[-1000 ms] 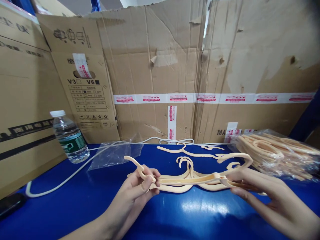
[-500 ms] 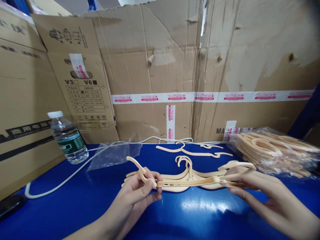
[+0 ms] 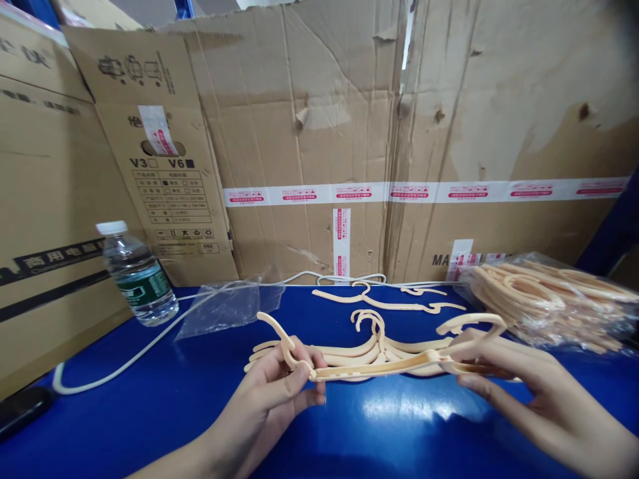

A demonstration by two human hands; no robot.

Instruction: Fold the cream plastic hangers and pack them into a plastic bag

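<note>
Hanger (image 3: 379, 368) held edge-on between two hands, its hooked end piece (image 3: 284, 342) the likely weak spot

The beige hanger hangs just above the table, on the person's side of a flat pile, its near arm dipping a little to the left. The left hand (image 3: 264, 392) is closed in a pinch, thumb against fingers, on the end piece where it meets the arm's tip. Those fingertips cover the join, so whether the piece is seated cannot be told. The right hand (image 3: 559, 399) is partly closed, thumb below and fingers behind, gripping the hanger around the base of its hook.

The pinch looks the riskier hold: if the piece is pressed at an angle, it could twist out or seat crooked. Pushing the hands hard towards each other could bow the slim arm, or make the hanger turn about the right-hand grip.

Close behind lie the piled hangers (image 3: 344, 351), hooks overlapping; a dip of the hands could snag or shift them. Farther back on the table (image 3: 409, 439), another hanger (image 3: 399, 307) and a small loose hook piece (image 3: 426, 292) lie near the white cable (image 3: 74, 392), which might drag them if pulled. The bagged hangers (image 3: 544, 299), just beyond the right hand, could be knocked by a wide swing.
</note>
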